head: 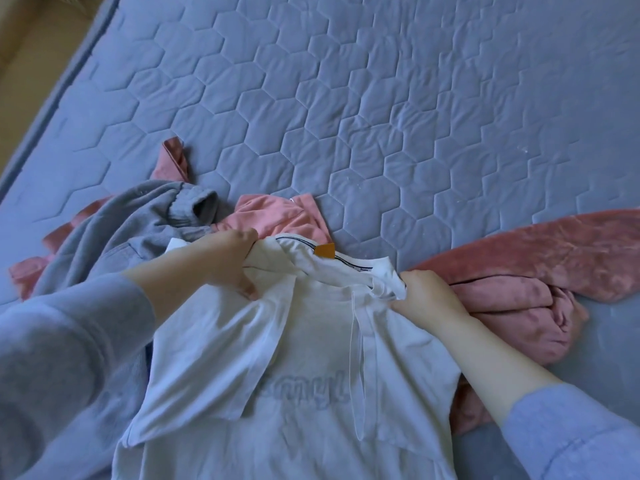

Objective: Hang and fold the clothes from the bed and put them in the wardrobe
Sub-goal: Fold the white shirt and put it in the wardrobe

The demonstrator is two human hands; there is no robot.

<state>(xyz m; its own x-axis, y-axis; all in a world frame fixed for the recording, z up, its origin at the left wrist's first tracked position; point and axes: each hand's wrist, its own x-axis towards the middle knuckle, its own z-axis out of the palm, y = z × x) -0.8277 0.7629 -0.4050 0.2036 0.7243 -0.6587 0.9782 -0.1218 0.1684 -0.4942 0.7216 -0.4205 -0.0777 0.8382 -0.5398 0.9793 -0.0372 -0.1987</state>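
Observation:
A white T-shirt (311,358) lies inside out on the bed, its collar with an orange tag pointing away from me and faint lettering showing through the chest. My left hand (225,261) grips the shirt's left shoulder beside the collar. My right hand (426,292) grips the right shoulder. Both sleeves lie folded in over the body of the shirt. A grey sweatshirt (114,244) lies crumpled to the left, partly under my left arm. A salmon-pink garment (277,216) lies behind the collar and under the grey one.
A pink velvet garment (519,271) is bunched to the right of my right hand. The quilted blue-grey bed cover (381,98) stretches away beyond the clothes. The bed's left edge (62,84) runs diagonally, with beige floor beyond it.

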